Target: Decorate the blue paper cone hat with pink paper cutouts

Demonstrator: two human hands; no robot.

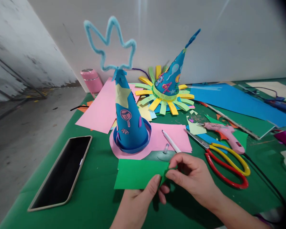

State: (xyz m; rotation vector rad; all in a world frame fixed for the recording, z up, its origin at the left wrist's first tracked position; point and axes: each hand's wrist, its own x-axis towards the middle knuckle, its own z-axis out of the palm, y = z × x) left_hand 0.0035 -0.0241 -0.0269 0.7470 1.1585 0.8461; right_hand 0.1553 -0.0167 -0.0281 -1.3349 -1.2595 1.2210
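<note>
My left hand (143, 200) grips a green piece of paper (138, 173) from below, thumb on top near its right end. At that right end my right hand (190, 175) pinches the paper's edge between thumb and fingertips, where a narrow strip is bent up. Just behind the paper stands a blue paper cone hat (131, 124) on a pink round brim, with stickers on its side and a light blue pipe-cleaner shape (133, 47) on its tip. A white marker (171, 141) lies uncapped beyond my right hand, its clear cap (166, 149) beside it.
Scissors (225, 165) with red and yellow handles and a pink glue gun (225, 133) lie to the right. A phone (61, 173) rests at left near the table edge. Behind are a second blue cone hat (170, 79), a pink bottle (92, 82) and blue sheets (240, 98).
</note>
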